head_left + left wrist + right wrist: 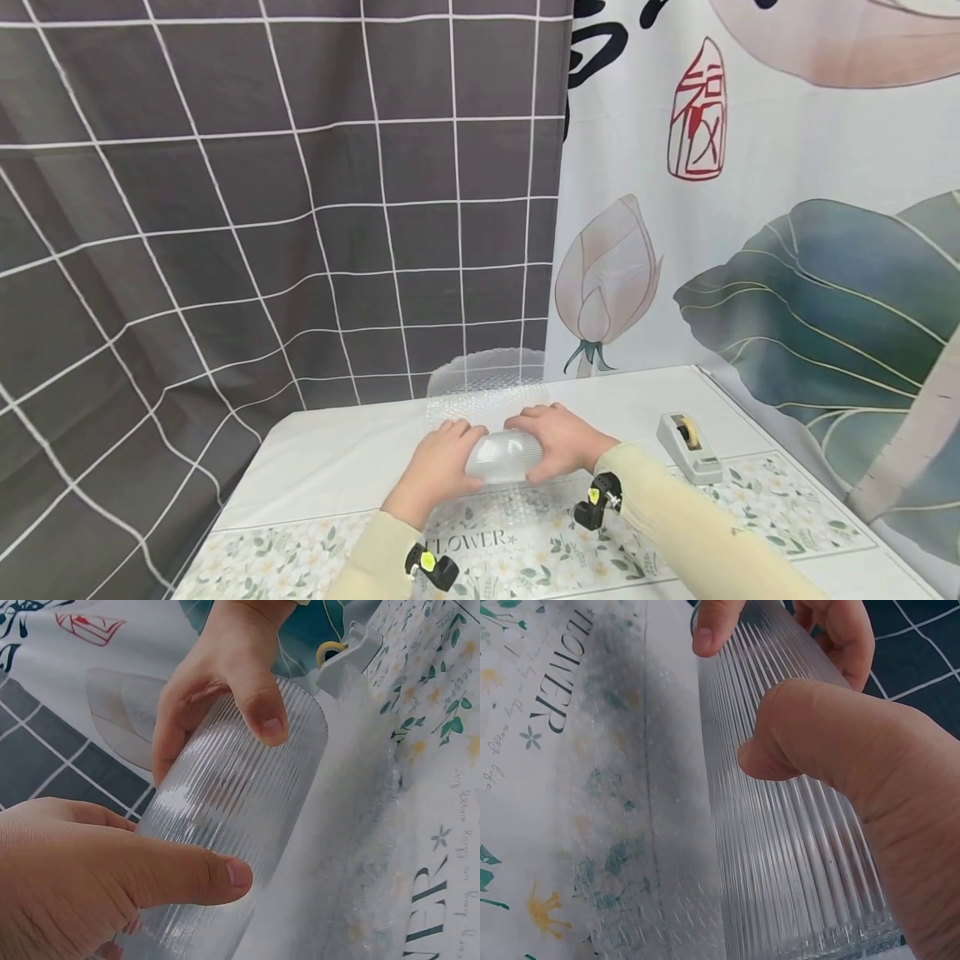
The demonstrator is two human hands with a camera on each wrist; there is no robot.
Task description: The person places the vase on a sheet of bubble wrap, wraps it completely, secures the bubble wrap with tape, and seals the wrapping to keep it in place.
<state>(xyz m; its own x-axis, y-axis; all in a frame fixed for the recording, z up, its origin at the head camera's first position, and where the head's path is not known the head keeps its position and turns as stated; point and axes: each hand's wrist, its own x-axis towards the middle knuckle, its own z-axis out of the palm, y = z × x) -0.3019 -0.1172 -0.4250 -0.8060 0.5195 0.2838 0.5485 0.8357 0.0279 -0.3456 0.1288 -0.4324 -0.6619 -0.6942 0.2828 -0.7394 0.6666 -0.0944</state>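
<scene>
A clear ribbed glass vase [506,458] lies on its side over a sheet of bubble wrap [450,407]. My left hand [444,462] grips one end of it, the thumb [217,877] lying along the near side in the left wrist view. At the other end my right hand [562,437] holds the glass, with its bent thumb [780,742] against the ribs in the right wrist view. The fingertips behind the vase are partly hidden.
A tape dispenser [690,447] with a yellowish roll stands at the right of the white table [322,450]. A floral cloth strip [277,558] printed with "FLOWER" runs along the front. Behind the table hang a dark grid curtain [420,233] and a lotus-print curtain [765,167].
</scene>
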